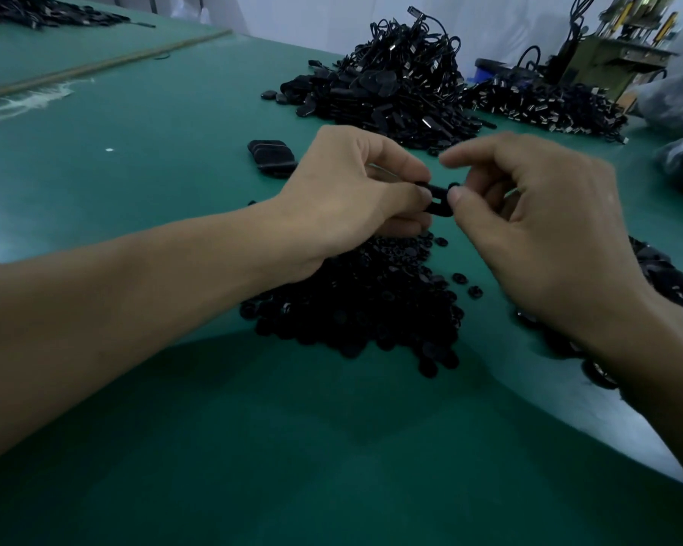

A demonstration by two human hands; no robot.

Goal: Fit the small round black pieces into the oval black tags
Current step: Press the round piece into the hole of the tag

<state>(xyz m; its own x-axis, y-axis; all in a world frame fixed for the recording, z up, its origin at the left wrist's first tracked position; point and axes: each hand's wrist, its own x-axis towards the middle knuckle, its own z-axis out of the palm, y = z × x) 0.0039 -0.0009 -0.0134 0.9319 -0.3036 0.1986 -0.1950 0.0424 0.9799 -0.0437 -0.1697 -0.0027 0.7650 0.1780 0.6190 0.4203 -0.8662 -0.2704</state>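
Note:
My left hand [348, 191] pinches an oval black tag [439, 199] above the green table [143, 151]. My right hand [529, 214] pinches a small round black piece [453, 187] between thumb and forefinger, right at the tag's far end. The two touch, but blur hides how they sit together. A heap of small round black pieces [363, 305] lies under both hands. A short stack of oval tags [271, 153] lies just beyond my left hand.
A tall pile of black tags with cords [391, 84] stands at the back, and a second flatter pile [545, 104] to its right. More black parts [663, 277] lie under my right wrist. Machinery [616, 45] stands at the far right.

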